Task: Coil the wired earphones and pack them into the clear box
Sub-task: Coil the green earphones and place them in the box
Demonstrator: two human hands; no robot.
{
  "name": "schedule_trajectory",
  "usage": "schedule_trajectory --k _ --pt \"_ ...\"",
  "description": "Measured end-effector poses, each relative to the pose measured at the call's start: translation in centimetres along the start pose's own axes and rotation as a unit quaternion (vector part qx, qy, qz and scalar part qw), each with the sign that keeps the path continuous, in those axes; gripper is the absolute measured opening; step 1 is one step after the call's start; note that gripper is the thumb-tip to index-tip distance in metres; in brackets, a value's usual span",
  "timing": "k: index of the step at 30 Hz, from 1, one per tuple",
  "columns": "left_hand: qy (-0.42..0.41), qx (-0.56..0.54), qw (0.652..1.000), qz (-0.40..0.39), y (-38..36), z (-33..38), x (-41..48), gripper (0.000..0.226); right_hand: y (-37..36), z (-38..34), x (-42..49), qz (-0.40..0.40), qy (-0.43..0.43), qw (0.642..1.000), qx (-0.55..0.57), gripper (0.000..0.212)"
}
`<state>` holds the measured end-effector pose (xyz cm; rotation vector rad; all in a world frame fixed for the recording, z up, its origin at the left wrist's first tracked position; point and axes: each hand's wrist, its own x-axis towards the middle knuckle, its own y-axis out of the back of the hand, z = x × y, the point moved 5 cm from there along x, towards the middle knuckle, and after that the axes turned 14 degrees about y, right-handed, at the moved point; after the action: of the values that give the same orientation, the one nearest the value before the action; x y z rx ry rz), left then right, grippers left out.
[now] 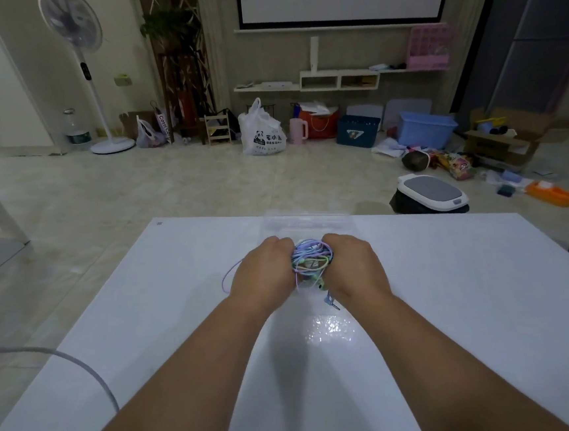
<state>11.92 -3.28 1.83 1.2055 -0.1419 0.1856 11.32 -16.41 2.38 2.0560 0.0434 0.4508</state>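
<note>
A bundle of pastel wired earphones [311, 259], with purple, blue, green and yellow cords, is squeezed between my two hands at the table's middle. My left hand [264, 272] grips its left side with curled fingers. My right hand [352, 264] grips the right side the same way. A purple cord loop [228, 277] sticks out left of my left hand. A jack plug [332, 303] hangs below the bundle near my right wrist. The clear box [307, 220] stands just behind my hands at the table's far edge.
The white glossy table [456, 303] spreads wide on both sides of my hands. A grey cable [83, 367] arcs over its left edge. Beyond the far edge is tiled floor with a bin [429, 194], bags and crates along the wall.
</note>
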Motion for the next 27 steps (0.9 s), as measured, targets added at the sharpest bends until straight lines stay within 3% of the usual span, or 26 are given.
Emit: schedule_trajectory --k 8,15,19,27 --pt "-0.009 -0.025 1.000 0.016 3.1 2.1 3.1 0.010 3.5 -0.6 3.1 0.049 0.010 0.998 -0.026 0.015" --pt "-0.008 -0.161 0.987 0.024 4.8 4.3 7.9 0.016 7.2 -0.9 7.3 0.077 0.001 0.996 -0.033 0.016" --pt "-0.014 -0.224 0.974 0.029 4.6 5.3 10.4 0.009 8.1 -0.2 9.5 0.085 0.004 0.996 -0.029 0.017" --pt "0.080 -0.324 0.940 -0.068 -0.6 4.2 12.5 0.015 4.8 2.8 11.6 0.039 -0.013 0.999 0.006 0.021"
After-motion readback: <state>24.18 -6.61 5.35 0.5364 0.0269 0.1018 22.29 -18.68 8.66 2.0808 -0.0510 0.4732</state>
